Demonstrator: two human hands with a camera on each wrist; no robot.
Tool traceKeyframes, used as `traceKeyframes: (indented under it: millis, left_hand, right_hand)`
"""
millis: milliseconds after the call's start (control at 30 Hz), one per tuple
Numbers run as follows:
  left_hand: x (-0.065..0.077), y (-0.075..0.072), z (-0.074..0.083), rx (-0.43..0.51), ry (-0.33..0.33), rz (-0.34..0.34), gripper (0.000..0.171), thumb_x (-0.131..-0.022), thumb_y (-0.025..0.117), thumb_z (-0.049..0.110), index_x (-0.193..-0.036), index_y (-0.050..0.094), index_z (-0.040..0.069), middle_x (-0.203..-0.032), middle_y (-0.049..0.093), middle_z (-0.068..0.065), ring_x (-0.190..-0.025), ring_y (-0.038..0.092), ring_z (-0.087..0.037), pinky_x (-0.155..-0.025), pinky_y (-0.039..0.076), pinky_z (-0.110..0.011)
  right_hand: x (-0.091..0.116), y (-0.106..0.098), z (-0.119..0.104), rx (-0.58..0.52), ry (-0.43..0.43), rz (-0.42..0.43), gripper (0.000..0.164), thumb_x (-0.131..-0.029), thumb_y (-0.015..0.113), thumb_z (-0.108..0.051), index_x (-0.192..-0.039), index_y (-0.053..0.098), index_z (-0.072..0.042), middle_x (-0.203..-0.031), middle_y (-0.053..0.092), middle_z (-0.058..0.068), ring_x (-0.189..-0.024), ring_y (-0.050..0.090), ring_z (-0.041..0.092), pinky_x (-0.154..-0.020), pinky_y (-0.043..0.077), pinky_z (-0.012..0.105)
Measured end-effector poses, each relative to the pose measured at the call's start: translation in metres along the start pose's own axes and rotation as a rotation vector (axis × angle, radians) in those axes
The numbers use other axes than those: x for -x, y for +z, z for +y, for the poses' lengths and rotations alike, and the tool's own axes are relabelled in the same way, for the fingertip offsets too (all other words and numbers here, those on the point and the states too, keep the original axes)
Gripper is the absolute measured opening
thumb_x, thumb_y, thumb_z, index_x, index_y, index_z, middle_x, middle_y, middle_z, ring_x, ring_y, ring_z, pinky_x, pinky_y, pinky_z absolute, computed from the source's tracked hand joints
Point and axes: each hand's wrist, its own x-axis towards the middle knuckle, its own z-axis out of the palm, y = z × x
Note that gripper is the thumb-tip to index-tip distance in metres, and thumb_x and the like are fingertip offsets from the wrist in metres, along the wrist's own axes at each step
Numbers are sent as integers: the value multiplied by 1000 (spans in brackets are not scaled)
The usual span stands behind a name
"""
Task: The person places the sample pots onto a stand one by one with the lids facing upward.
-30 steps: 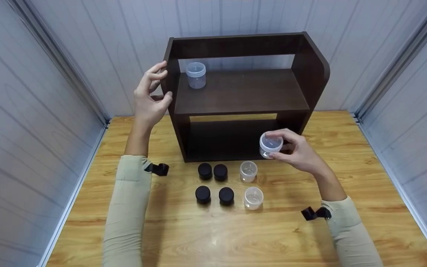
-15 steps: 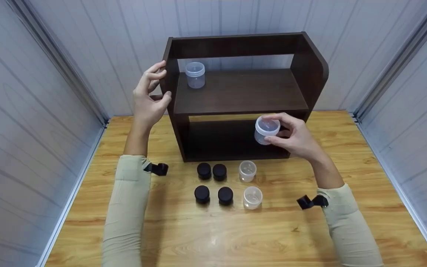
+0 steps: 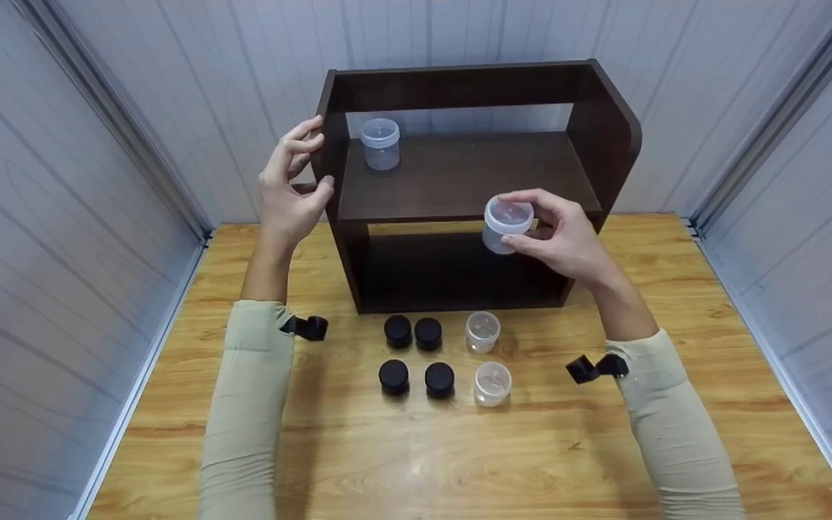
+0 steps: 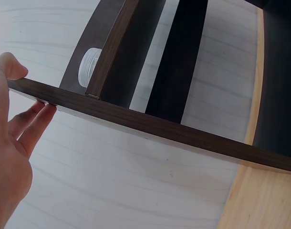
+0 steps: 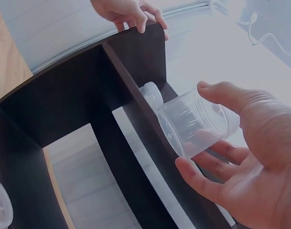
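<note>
My right hand (image 3: pixel 571 242) holds a clear plastic jar (image 3: pixel 497 235) with a white screw lid between thumb and fingers, in front of the upper shelf board's front edge. In the right wrist view this jar (image 5: pixel 179 121) lies tilted in the hand, its base toward the shelf. My left hand (image 3: pixel 292 188) grips the left side panel of a dark brown two-tier shelf (image 3: pixel 459 177); in the left wrist view the thumb and fingers (image 4: pixel 36 126) lie on opposite sides of the panel. Another lidded clear jar (image 3: pixel 381 148) stands at the upper board's left end.
On the wooden table (image 3: pixel 358 462) before the shelf stand several black-lidded jars (image 3: pixel 440 379) and two clear jars, a rear one (image 3: pixel 483 331) and a front one (image 3: pixel 492 383). Pale panelled walls (image 3: pixel 770 144) enclose the table at the back and sides.
My right hand has lifted the jar up and to the left, from low before the lower compartment to the upper board's front edge. The left hand stays on the side panel.
</note>
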Motion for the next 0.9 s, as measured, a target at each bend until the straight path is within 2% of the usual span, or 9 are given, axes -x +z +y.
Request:
traceKeyframes:
  millis: [100,300,567,900]
  left_hand:
    - [0,1,1,3,-1,-2,40,-91,67,-12,-130,69,-5,-164,64,-16,-150,64,-24,-91,67,-20]
    - [0,-1,1,-4,-5,-8,41,-91,67,-13,-132,69,-4,-165,63,-15,-150,64,-24,-81,67,-18]
    - [2,-3,3,-5,-20,-21,38,-94,66,-11,-132,66,-8,-166,62,-16,-153,63,-27,-76,65,-16]
    - [1,-3,4,-17,-23,-27,41,-94,66,-10,-135,67,-4,-166,62,-14,-151,64,-25,-77,66,-18]
  right_hand:
    - [-9,1,-5,15,-2,5,52,-94,82,7,-145,69,4,-135,74,4,-111,75,8,-92,66,20]
    - [-30,9,-11,2,-16,-10,53,-95,83,5,-146,68,4,-135,73,6,-109,73,11,-90,64,20]
    - [-54,26,-16,-27,-30,-29,55,-93,84,4,-146,68,5,-135,72,12,-109,74,12,-91,64,21]
    - [-78,53,-25,-21,-48,-59,54,-93,86,1,-145,69,5,-138,72,20,-107,73,12,-86,64,20]
